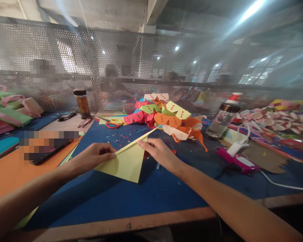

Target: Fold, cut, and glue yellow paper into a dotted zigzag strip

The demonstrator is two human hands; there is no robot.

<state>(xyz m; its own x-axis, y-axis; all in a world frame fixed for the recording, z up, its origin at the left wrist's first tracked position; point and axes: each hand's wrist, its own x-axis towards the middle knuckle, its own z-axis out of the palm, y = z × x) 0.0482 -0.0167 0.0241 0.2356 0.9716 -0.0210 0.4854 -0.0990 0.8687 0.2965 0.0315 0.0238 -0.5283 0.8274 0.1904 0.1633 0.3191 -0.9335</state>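
A sheet of pale yellow paper is held up at a tilt over the blue tabletop. A narrow folded strip runs along its upper edge. My left hand pinches the fold at its left end, thumb on top and fingers behind. Farther along the same edge, my right hand grips the paper near its right side, with the thumb pressed on the front. Fingers behind the sheet are partly hidden. Just beyond lies a heap of cut paper masks in orange, yellow, red and white, several with red dots.
Scissors with red and yellow handles lie behind paper scraps. A dark-lidded bottle stands at back left, a clear bottle at right. Orange paper is at left. A magenta power strip trails a white cable.
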